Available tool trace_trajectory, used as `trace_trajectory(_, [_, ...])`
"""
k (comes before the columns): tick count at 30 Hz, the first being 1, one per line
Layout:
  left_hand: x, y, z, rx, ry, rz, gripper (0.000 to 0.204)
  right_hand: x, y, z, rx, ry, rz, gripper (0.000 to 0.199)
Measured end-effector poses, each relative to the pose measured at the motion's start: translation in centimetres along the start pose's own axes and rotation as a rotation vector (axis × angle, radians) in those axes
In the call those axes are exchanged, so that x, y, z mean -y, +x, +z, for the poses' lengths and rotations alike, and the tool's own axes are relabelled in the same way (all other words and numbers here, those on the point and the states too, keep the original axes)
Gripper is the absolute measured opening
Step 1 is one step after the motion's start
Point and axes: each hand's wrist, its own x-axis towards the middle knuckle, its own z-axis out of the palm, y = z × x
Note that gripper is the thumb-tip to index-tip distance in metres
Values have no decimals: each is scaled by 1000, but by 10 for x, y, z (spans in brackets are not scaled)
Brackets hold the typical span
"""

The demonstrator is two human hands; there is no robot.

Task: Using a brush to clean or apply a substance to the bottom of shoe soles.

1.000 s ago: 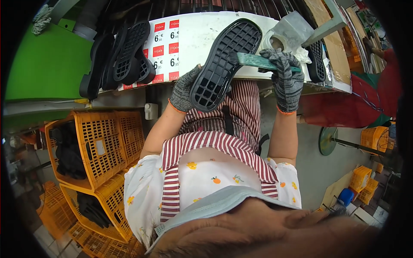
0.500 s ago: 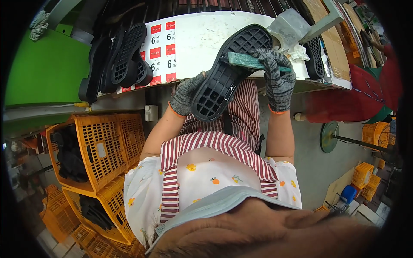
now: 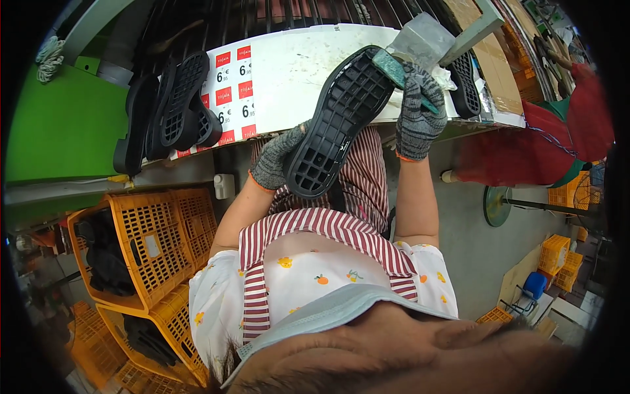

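Observation:
A black shoe sole [image 3: 341, 121] is held up at a tilt in front of the table's near edge, its waffle-like grid facing up. My left hand [image 3: 279, 157], in a grey knitted glove, grips its lower left edge; some fingers are hidden beneath it. My right hand [image 3: 420, 111], gloved the same way, is closed around the handle of a green brush [image 3: 390, 69]. The brush's broad end lies against the sole's upper right rim; its bristles cannot be made out.
Several black soles [image 3: 184, 98] lean together at the table's left, and another sole [image 3: 464, 85] lies at the right. A clear plastic container [image 3: 422, 41] sits behind my right hand. Orange crates [image 3: 154, 243] with black pieces stand at lower left. A person in red [image 3: 518, 151] is at right.
The brush has turned and moved from across the sole's middle to its upper right rim. The sole has turned slightly and its lower end has come nearer to me.

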Motion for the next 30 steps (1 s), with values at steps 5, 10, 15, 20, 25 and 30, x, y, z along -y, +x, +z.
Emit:
trace_trajectory(5, [-2, -1, 3, 38, -79, -14, 45, 8, -2, 0, 156, 37, 81, 12])
trace_trajectory(10, [-3, -3, 2, -20, -104, -14, 43, 17, -5, -1, 288, 146, 269, 16])
trace_trajectory(15, [-2, -3, -7, 20, -231, -30, 40, 24, -11, 0, 397, 264, 397, 19])
trace_trajectory(20, [-2, -1, -10, -59, -282, -45, 38, 35, -20, 1, 432, 365, 495, 20])
trace_trajectory(25, [-1, 5, -9, 25, -353, -53, 42, 42, -25, 3, 467, 302, 482, 19])
trace_trajectory(30, [-2, 10, -8, -34, -287, -16, 44, 51, -30, 9, 484, 303, 501, 18])
